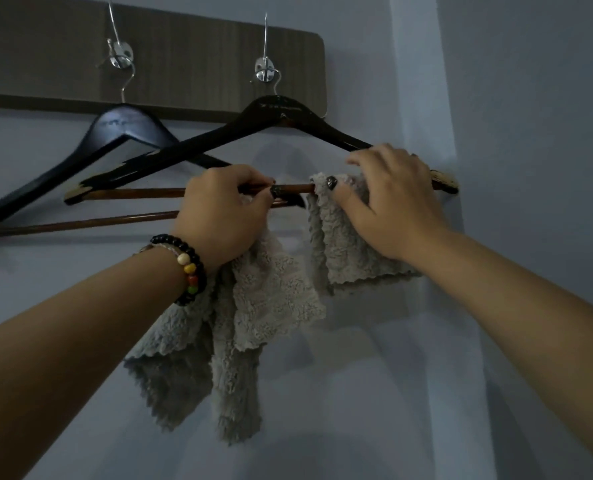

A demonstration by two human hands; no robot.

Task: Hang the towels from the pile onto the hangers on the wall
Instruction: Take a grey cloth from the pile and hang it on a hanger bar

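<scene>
Grey fluffy towel [350,244] hangs over the brown bar of the front black wooden hanger [274,112]; our right hand [392,199] presses it with spread fingers. Our left hand [226,213] grips the bar and more grey cloth [253,306], hiding where it attaches. Second black hanger [122,126] overlaps behind, on the dark wall board [201,64].

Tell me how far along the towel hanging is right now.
Done: one grey towel lies draped over the front hanger bar, right hand resting on it. In hand: the left hand grips that bar with a second towel bunched below. Left: spreading it; the rear hanger is bare. The pile is out of view.
</scene>
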